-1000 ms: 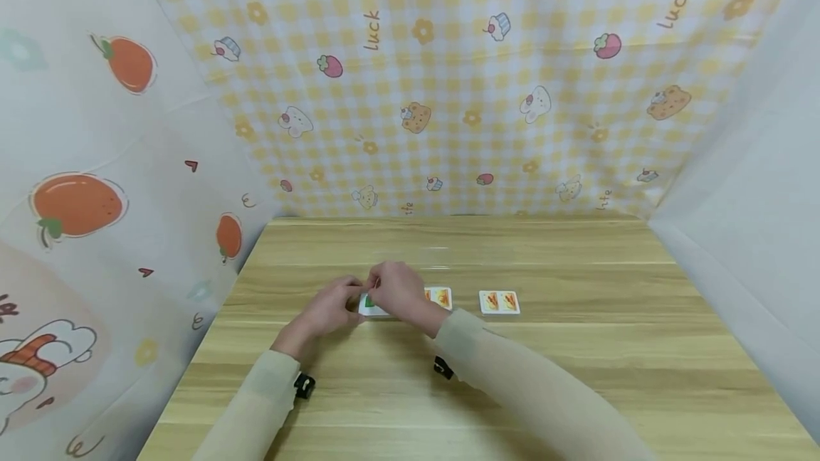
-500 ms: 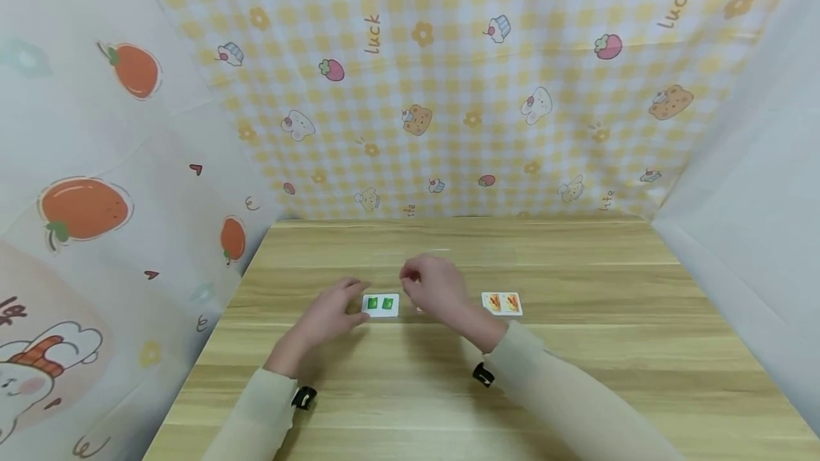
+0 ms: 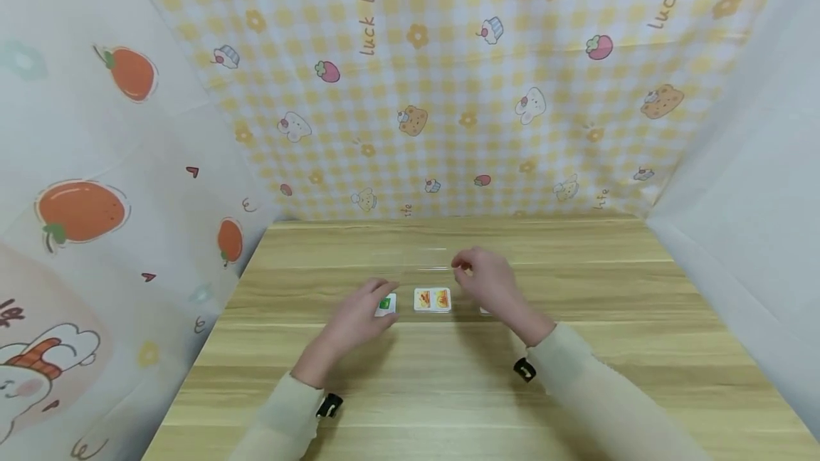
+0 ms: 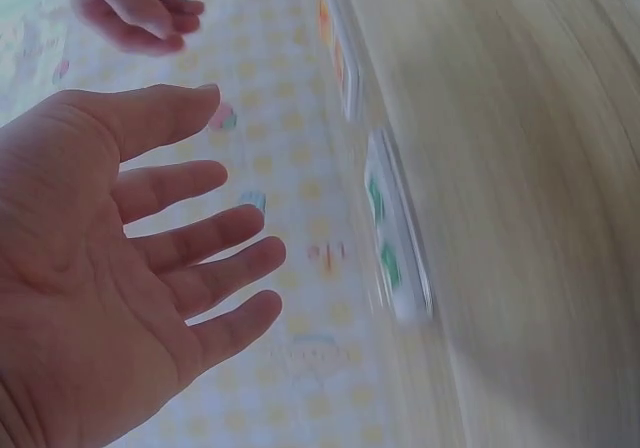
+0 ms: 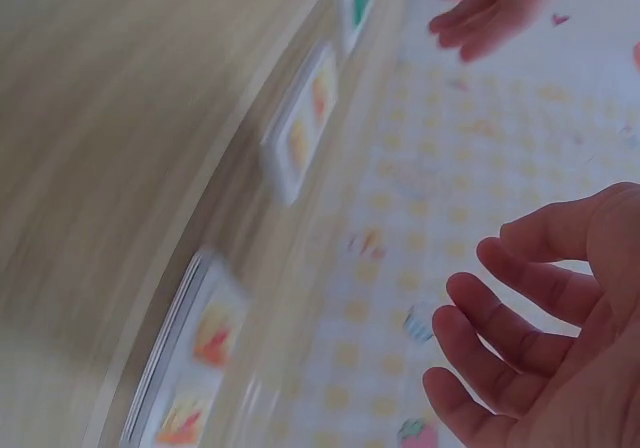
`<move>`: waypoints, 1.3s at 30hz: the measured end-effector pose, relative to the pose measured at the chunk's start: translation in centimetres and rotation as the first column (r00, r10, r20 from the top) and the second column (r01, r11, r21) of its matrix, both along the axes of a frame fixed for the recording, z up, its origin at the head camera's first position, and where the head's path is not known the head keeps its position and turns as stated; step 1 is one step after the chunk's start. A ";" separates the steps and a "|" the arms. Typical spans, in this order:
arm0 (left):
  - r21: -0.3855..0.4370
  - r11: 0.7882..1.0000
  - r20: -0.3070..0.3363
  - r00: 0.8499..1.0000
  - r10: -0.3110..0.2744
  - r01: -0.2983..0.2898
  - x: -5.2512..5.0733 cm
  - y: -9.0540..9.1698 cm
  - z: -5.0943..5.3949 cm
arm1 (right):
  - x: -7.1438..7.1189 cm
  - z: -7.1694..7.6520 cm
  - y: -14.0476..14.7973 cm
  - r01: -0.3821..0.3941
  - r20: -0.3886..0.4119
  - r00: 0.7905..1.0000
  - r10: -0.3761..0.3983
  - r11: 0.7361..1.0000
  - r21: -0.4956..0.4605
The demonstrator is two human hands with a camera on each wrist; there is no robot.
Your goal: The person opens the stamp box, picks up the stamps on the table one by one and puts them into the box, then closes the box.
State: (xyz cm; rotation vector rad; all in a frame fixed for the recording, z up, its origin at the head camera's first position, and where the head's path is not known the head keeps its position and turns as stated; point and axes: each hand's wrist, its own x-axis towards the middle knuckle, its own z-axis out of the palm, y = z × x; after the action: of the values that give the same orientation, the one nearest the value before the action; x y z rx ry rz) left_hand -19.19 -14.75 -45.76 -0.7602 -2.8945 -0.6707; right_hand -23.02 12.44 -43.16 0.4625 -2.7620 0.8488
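My left hand [image 3: 355,315] hovers over the left white card [image 3: 386,304], which bears green pictures, and partly covers it. In the left wrist view its fingers are spread and hold nothing, apart from the green card [image 4: 393,238]. My right hand [image 3: 490,287] is above the right-hand card [image 3: 485,311], hiding most of it. Loosely bent, its fingers hold nothing in the right wrist view, where that card lies on a small stack [image 5: 195,368] with orange food pictures. Between the hands lies the middle card [image 3: 432,299], also with orange pictures.
Faint clear, shiny edges [image 3: 432,268] show on the wooden table [image 3: 410,390] behind the cards. A yellow checked cloth [image 3: 448,91] hangs at the back. White cloth with fruit prints [image 3: 83,126] stands at the left, and a plain white one [image 3: 743,233] at the right.
My right hand has left the green card and moved right, past the middle card, to the right-hand one. My left hand has shifted slightly right, over the green card.
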 end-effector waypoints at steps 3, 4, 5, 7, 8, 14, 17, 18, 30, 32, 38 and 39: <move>0.002 0.998 0.002 0.998 -0.057 0.057 -0.3 1.5 -0.4 | -1.6 -0.6 1.8 0.020 0.028 0.999 -0.021 0.999 0.028; 0.002 0.997 0.000 0.997 -0.075 0.075 -0.4 2.1 -0.5 | -2.0 -0.8 2.4 0.024 0.031 0.999 -0.025 0.999 0.035; -0.001 0.996 0.005 0.996 -0.088 0.088 -0.5 2.6 -0.5 | -2.4 -0.9 2.9 0.030 0.034 0.999 -0.032 0.999 0.043; -0.014 0.994 0.012 0.994 -0.112 0.112 -0.7 3.6 -0.7 | -2.9 -1.1 3.9 0.033 0.047 0.998 -0.036 0.998 0.055; -0.023 0.992 0.015 0.992 -0.122 0.122 -0.8 4.1 -0.7 | -3.2 -1.1 4.3 0.031 0.050 0.998 -0.034 0.998 0.063; -0.093 0.983 0.001 0.988 -0.157 0.157 -2.0 7.5 -1.1 | -5.1 -1.7 6.6 0.008 0.072 0.997 -0.015 0.995 0.102; -0.120 0.981 0.002 0.988 -0.154 0.153 -2.5 9.1 -1.2 | -6.1 -2.1 7.4 -0.013 0.082 0.997 0.002 0.991 0.131; -0.128 0.980 0.007 0.988 -0.152 0.151 -2.7 9.6 -1.3 | -6.4 -2.2 7.6 -0.020 0.099 0.995 0.007 0.991 0.131; -0.130 0.972 0.072 0.980 -0.188 0.196 -4.1 14.4 -2.4 | -10.0 -4.7 10.4 -0.207 0.174 0.970 0.169 0.951 0.231; -0.138 0.971 0.066 0.980 -0.190 0.197 -4.2 14.9 -2.8 | -10.2 -5.1 10.8 -0.223 0.195 0.965 0.178 0.945 0.238; -0.185 0.966 0.046 0.983 -0.177 0.183 -4.7 15.6 -3.5 | -10.2 -6.1 11.3 -0.226 0.211 0.960 0.182 0.952 0.206; -0.193 0.965 0.043 0.984 -0.173 0.178 -4.8 15.7 -3.6 | -10.2 -6.2 11.3 -0.223 0.205 0.962 0.182 0.954 0.200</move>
State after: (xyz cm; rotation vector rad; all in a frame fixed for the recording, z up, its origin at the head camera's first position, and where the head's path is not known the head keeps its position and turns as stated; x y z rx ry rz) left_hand -24.00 0.92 -49.32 -1.0485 -2.9728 -0.4139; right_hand -33.22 23.74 -49.31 0.7560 -3.0372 0.6566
